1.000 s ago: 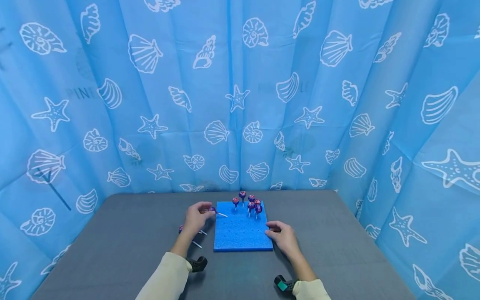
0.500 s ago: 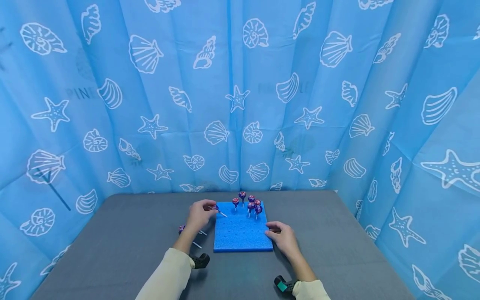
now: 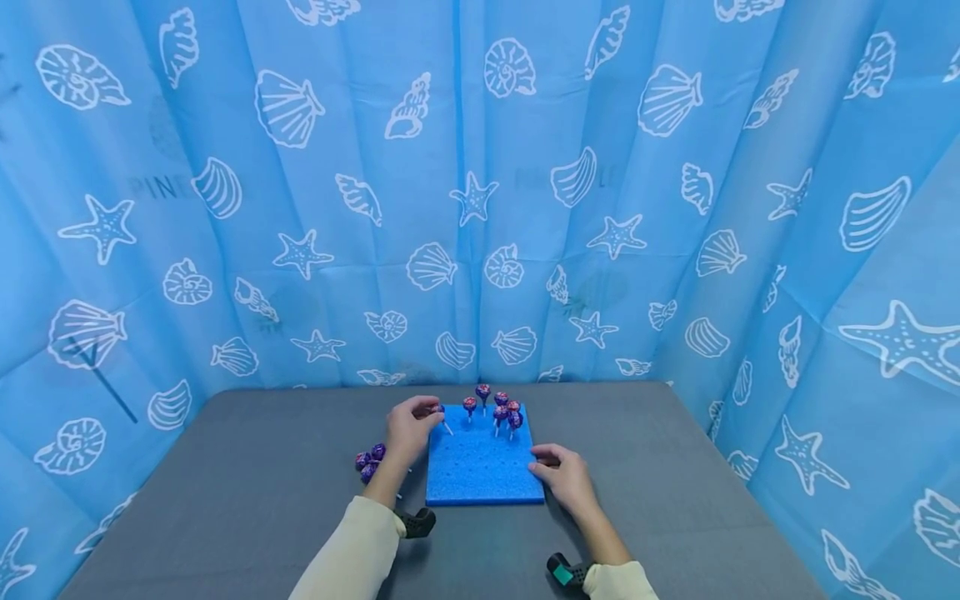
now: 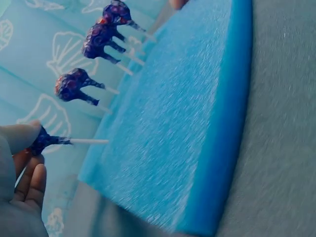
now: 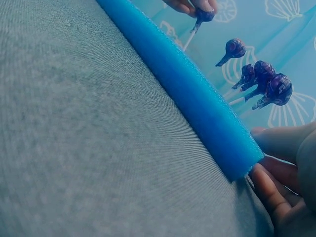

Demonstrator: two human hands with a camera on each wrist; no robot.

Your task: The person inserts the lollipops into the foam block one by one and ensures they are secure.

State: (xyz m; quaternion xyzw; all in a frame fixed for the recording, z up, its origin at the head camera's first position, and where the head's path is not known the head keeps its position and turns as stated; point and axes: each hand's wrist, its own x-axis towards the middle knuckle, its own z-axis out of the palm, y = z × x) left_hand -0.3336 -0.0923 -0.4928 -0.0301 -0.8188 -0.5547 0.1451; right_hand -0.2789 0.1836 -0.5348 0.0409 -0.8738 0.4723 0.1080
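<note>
My left hand (image 3: 408, 429) pinches a lollipop (image 4: 44, 142) by its purple wrapped head, between thumb and fingers. The lollipop's white stick points down at the blue foam board (image 3: 480, 467), near its far left corner. In the left wrist view the stick's tip meets the foam surface; whether it has gone in, I cannot tell. Several wrapped lollipops (image 3: 501, 412) stand upright along the far part of the board. My right hand (image 3: 564, 477) holds the board's right edge, with the thumb on top and fingers against the side in the right wrist view.
Several loose lollipops (image 3: 367, 465) lie on the grey table (image 3: 262, 483) left of the board, partly hidden by my left forearm. Small holes dot the foam. A blue shell-print curtain (image 3: 472, 200) hangs behind the table.
My left hand has moved right, over the board's far left corner, and the lollipop's stick has swung from slanted to steeper. My right hand stays at the board's edge.
</note>
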